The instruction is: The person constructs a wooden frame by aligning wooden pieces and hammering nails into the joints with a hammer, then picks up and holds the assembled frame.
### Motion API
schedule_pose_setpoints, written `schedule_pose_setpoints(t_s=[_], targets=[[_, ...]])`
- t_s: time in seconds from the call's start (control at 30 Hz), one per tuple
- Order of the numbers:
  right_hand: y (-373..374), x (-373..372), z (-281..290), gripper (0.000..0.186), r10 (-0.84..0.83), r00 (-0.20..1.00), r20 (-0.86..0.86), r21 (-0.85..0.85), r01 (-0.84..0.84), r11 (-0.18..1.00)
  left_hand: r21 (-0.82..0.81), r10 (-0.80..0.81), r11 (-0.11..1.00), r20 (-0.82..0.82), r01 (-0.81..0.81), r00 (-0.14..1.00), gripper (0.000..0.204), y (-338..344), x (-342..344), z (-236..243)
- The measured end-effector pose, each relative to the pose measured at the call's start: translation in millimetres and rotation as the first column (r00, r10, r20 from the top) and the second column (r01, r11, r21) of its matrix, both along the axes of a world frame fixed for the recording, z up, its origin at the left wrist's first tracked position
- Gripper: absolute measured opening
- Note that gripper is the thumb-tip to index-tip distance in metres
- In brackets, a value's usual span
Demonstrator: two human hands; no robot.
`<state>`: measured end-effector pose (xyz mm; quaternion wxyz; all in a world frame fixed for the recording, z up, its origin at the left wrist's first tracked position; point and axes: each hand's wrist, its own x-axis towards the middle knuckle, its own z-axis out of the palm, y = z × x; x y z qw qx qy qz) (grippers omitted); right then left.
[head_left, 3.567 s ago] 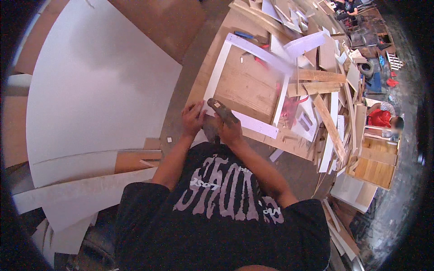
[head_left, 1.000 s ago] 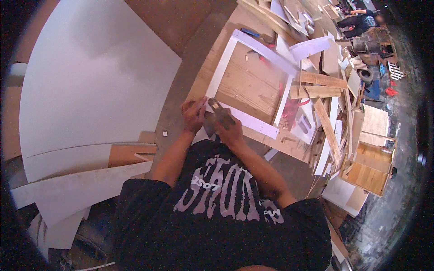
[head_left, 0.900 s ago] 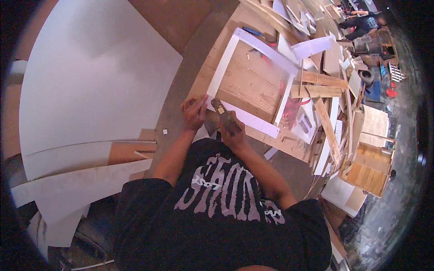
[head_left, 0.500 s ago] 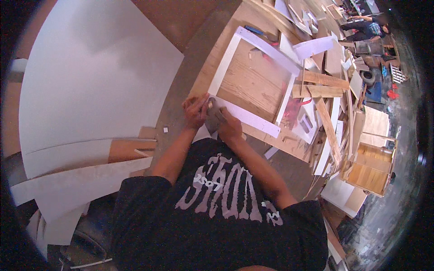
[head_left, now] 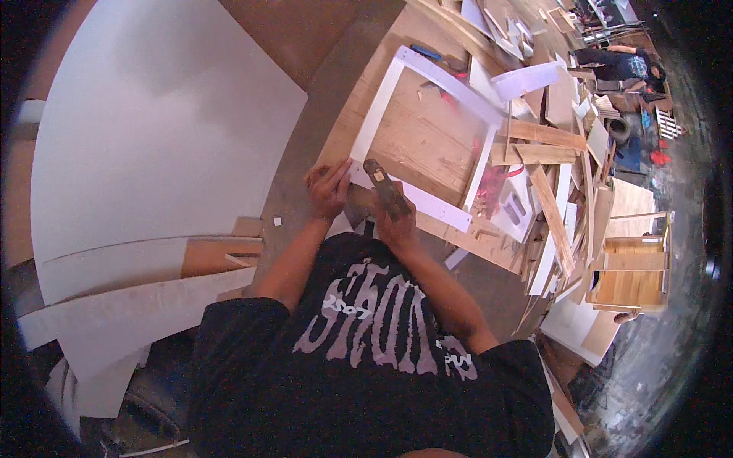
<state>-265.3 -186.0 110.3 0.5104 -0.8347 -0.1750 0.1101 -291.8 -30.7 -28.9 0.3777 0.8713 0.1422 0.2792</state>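
Note:
A rectangular white wooden frame (head_left: 424, 200) lies on a plywood-topped bench (head_left: 447, 145). My left hand (head_left: 328, 187) grips its near left corner, fingers bent along the edge. In my right hand (head_left: 397, 227) is a hammer (head_left: 388, 189), its dark head showing a pale wooden spot near the front end. The head hangs over the frame's near rail, just right of my left hand, apart from the corner. My right hand partly hides the hammer's handle. Whether a nail stands at the corner cannot be made out.
Large pale boards (head_left: 168, 130) fill the left side. Loose wood strips (head_left: 546, 145) and offcuts crowd the right end of the bench. A blue-handled tool (head_left: 425, 51) lies beyond the frame. A wooden box (head_left: 630, 271) stands at right. Another person (head_left: 618, 65) bends over far off.
My right hand has lifted the hammer from near the left hand, up and slightly right. My left hand stays at the corner. The distant person has moved lower, and the wooden box has turned.

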Motion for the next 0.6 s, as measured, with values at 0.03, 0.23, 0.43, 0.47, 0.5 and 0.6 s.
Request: schedule_pose_setpoints(t_s=[0.03,0.23,0.43,0.47,0.5,0.6], targets=[[-3.6,-1.2,-3.6,0.034,0.01,0.997,0.071,-0.056,-0.006,0.998,-0.001,0.0,1.0,-0.002,0.0,1.0,0.032,0.1,-1.3,2.0],[-8.1,0.2,-25.4,0.02,0.14,0.984,0.112,-0.345,-0.093,0.934,-0.015,-0.021,1.0,0.028,0.021,0.999,0.031,-1.4,2.4,-1.0],[-7.0,4.1,-12.4,0.027,0.023,0.999,0.04,-0.231,-0.014,0.973,0.029,0.014,0.999,-0.02,-0.014,1.0,0.031,1.4,2.2,-7.9],[-11.4,0.0,-12.3,0.039,0.06,0.995,0.077,-0.18,-0.045,0.983,-0.012,-0.001,1.0,-0.022,0.001,1.0,0.031,1.4,1.2,-7.8],[-11.4,1.9,-23.7,0.039,0.049,0.996,0.08,-0.179,-0.034,0.983,-0.053,-0.028,0.998,-0.015,0.027,0.999,0.031,-0.9,4.8,-7.9],[5.1,12.1,-35.5,0.038,0.36,0.906,0.224,-0.646,-0.139,0.751,-0.038,-0.029,0.999,0.009,0.029,1.0,0.031,1.8,7.2,-13.9]])
